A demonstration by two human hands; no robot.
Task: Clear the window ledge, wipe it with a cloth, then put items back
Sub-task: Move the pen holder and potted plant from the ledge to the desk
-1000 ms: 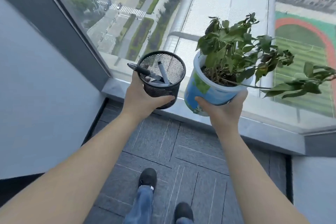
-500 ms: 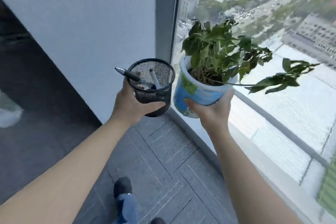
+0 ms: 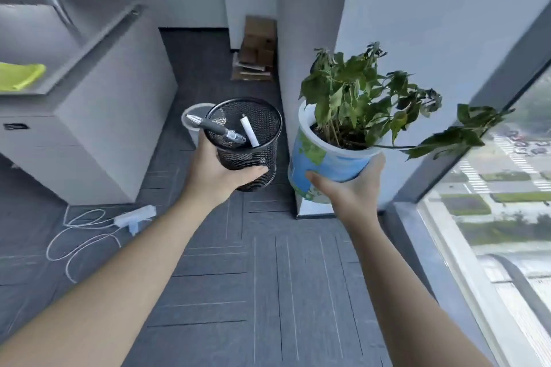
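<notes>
My left hand [image 3: 216, 171] grips a black mesh pen holder [image 3: 249, 143] with pens in it, held in the air at chest height. My right hand [image 3: 347, 188] holds a blue and white plant pot [image 3: 325, 162] from below, tilted slightly left; its leafy green plant [image 3: 366, 95] spreads toward the window. The grey window ledge [image 3: 429, 250] runs along the lower right beside my right arm. A yellow-green cloth [image 3: 19, 76] lies on the grey cabinet top at far left.
A grey cabinet [image 3: 98, 104] stands at the left. A white power strip [image 3: 135, 216] with a coiled cable lies on the dark carpet below it. A white bin [image 3: 193, 121] sits behind the pen holder. Flattened cardboard [image 3: 256, 50] leans by the pillar [image 3: 310, 39].
The view has swung left from the window toward the room. Both hands keep the pen holder and the plant pot, now carried away from the ledge.
</notes>
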